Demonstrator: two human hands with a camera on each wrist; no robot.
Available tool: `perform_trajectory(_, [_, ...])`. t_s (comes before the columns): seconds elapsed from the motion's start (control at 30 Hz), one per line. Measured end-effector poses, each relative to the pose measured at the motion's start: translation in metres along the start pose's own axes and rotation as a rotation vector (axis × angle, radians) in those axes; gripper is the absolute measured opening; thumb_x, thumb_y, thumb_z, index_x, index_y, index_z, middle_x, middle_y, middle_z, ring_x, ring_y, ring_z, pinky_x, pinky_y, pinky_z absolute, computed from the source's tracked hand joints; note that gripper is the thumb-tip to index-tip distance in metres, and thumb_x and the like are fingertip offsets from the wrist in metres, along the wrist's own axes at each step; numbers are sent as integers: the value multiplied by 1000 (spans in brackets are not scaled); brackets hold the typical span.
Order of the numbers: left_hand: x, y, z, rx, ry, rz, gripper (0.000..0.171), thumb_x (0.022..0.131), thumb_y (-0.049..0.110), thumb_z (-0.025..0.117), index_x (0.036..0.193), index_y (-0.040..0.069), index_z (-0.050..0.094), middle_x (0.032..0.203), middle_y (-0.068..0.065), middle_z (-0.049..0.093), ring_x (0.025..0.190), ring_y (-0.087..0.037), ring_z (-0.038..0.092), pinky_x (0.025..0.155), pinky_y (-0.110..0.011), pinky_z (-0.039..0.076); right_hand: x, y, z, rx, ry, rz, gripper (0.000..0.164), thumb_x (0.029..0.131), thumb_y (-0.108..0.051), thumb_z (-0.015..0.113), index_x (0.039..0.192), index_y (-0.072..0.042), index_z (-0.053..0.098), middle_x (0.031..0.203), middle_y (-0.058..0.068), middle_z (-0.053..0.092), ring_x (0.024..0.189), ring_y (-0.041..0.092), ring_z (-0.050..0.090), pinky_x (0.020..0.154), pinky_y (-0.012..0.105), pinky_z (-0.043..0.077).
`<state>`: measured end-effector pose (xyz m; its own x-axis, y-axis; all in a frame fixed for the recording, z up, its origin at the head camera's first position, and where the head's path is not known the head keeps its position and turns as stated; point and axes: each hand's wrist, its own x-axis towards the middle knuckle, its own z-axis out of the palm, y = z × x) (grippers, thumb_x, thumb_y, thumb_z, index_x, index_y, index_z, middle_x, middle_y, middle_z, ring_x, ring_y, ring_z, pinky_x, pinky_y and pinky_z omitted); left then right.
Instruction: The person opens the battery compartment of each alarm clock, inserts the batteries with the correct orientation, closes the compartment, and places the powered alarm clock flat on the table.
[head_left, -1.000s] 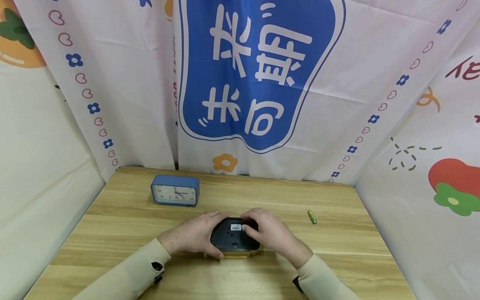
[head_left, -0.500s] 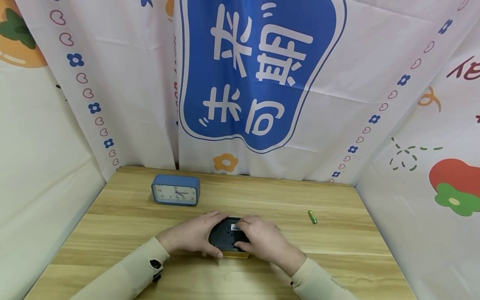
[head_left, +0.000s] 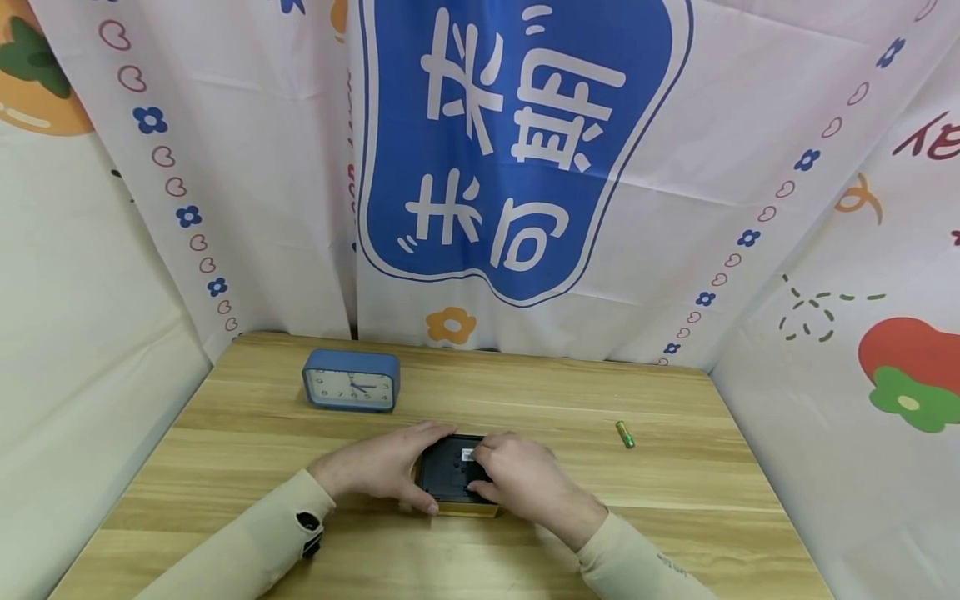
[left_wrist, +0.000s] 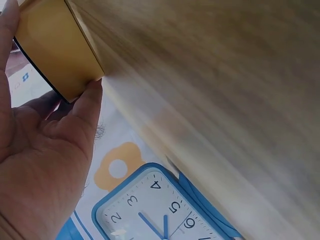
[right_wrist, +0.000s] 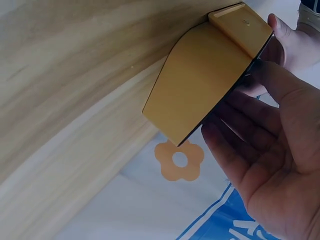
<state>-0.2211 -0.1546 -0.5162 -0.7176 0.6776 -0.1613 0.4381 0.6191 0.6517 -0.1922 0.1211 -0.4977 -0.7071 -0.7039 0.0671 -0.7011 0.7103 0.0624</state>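
Observation:
A yellow box-shaped device (head_left: 467, 508) lies on the table with its black back (head_left: 446, 475) facing up. That back bears a white barcode label (head_left: 467, 455). Around the left end, my left hand (head_left: 382, 468) grips it, thumb at the near edge and fingers at the far edge. My right hand (head_left: 528, 479) lies over the right part, covering it. Its bent fingertips and thumb touch the black back, with the thumb low near the front edge. In the right wrist view the yellow side (right_wrist: 200, 80) shows, fingertips (right_wrist: 212, 131) against the dark edge. What lies under the right hand is hidden.
A blue alarm clock (head_left: 351, 380) stands at the back left of the wooden table (head_left: 525, 392). To the right lies a green battery (head_left: 625, 434). A printed cloth (head_left: 645, 275) hangs behind the table's far edge.
My right hand has moved left across the black back, its thumb going from beside the label down toward the front edge. The left hand keeps its grip with a slight shift.

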Motion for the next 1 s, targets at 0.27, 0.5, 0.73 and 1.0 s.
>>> perform_trajectory(0.27, [0, 0, 1, 4, 3, -13, 120, 88, 47, 106, 182, 9, 41, 182, -15, 53, 162, -36, 59, 133, -62, 52, -2, -11, 0, -148, 32, -53, 33, 106, -48, 89, 112, -15, 90, 108, -3, 88, 90, 10, 85, 70, 26, 70])
perform_trajectory(0.5, [1, 2, 1, -3, 12, -14, 118, 88, 45, 106, 180, 8, 43, 181, -17, 53, 166, -39, 56, 136, -65, 49, -5, -19, 4, -324, 26, -107, 21, 109, -36, 86, 113, -16, 91, 107, -3, 89, 89, 8, 84, 66, 26, 70])
perform_trajectory(0.73, [1, 2, 1, 2, 20, -3, 117, 87, 43, 107, 180, 8, 44, 179, -17, 56, 161, -38, 59, 133, -64, 52, -6, -27, 4, -464, 26, -142, 19, 109, -26, 85, 122, -14, 92, 113, 2, 91, 98, 11, 86, 69, 24, 71])
perform_trajectory(1.0, [0, 1, 1, 13, 26, 1, 117, 86, 43, 108, 179, 7, 45, 176, -15, 59, 157, -34, 63, 131, -60, 54, -7, -27, 3, -484, 61, -157, 15, 107, -27, 88, 115, -15, 91, 106, 2, 90, 94, 10, 85, 64, 23, 69])
